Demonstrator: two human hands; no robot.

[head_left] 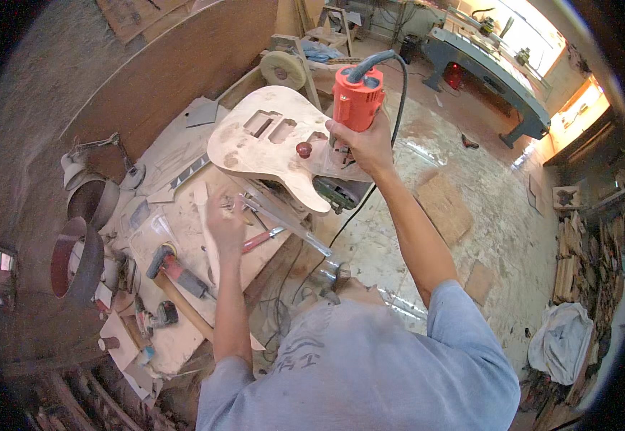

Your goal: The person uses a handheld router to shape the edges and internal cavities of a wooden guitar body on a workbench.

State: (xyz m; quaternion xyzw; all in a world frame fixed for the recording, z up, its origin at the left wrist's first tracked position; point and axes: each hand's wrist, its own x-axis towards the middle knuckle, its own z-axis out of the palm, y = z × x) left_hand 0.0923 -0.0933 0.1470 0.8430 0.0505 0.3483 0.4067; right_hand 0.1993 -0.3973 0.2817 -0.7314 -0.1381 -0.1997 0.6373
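My right hand (366, 147) is closed around an orange router (357, 97) with a dark cord, standing on a clear base at the neck end of a pale wooden guitar body (255, 151), which has routed cavities. A red round knob (304, 149) is on the router's base. My left hand (225, 223) is lower left of the guitar body, blurred, beside a pale wood strip (204, 215) and long metal bars (283, 219); whether it holds anything is unclear. A red-handled tool (258, 239) lies just right of it.
The cluttered workbench (147, 230) holds a red power tool (179, 276), a drill (161, 312), sanding belts (72, 255) and a lamp (75, 172). A large machine (484, 72) stands back right. A board (441, 205) and cords lie on the floor; scrap wood (571, 266) is stacked right.
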